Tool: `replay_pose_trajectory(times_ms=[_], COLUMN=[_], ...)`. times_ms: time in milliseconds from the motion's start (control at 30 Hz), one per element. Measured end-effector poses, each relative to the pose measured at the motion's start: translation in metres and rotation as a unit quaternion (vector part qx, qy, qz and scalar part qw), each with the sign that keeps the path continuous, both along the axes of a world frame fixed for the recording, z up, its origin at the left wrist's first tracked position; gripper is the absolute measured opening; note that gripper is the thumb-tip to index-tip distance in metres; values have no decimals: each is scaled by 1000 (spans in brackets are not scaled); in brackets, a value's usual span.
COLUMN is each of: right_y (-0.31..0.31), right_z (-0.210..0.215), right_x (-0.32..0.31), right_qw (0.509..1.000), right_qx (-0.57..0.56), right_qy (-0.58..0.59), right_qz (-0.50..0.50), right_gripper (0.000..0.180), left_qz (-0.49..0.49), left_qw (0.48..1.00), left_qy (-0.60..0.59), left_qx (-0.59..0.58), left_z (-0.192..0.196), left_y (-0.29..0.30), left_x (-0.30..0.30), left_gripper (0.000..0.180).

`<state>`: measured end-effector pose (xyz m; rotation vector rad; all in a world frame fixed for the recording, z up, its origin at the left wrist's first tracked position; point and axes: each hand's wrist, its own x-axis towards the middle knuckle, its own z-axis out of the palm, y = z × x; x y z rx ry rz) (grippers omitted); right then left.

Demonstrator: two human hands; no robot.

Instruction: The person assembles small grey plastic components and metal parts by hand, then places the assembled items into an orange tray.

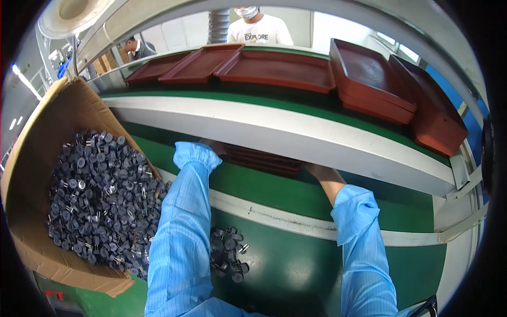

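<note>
Both my arms, in blue sleeves, reach beneath the raised shelf to a stack of dark red trays (264, 160) on the lower green surface. My left hand (215, 147) is at the stack's left end, mostly in shadow. At its right end, my right hand (318, 170) is against the trays. The hands appear closed on the two ends, though the shelf's pale edge hides most of the fingers. A small pile of black round parts with metal pins (228, 248) lies beside my left forearm on the nearer green surface.
At left, an open cardboard box (31, 211) holds a heap of similar black parts (105, 195). Several red-brown trays (280, 68) line the upper green belt. A pale metal rail (274, 217) crosses before the stack. A masked person (259, 26) is beyond the belt; another person (141, 49) is farther left.
</note>
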<state>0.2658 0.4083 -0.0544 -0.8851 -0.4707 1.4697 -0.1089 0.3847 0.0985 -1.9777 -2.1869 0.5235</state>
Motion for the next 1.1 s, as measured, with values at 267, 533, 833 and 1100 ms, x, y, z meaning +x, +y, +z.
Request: replay_pose_trajectory(times_ms=[267,533,833,1100], right_y=[-37,-182,-247,-106], right_z=[20,96,236,326], right_x=[4,-4,-78,-123], right_qw=[987,907,569,424], right_qx=[-23,60,531,471], right_qy=[-152,-395,-628,-766], right_qz=[40,130,-8,-106], right_gripper=[65,73,32,21], left_qz=[-6,85,-309,-194], left_qw=[929,577,624,741], left_qy=[-347,-812,-685,-442], left_qx=[127,33,214,467], left_z=[-36,6,72,128], left_y=[30,-65,-179,3], left_x=[-32,-8,-20,-97], left_gripper=[46,75,36,52])
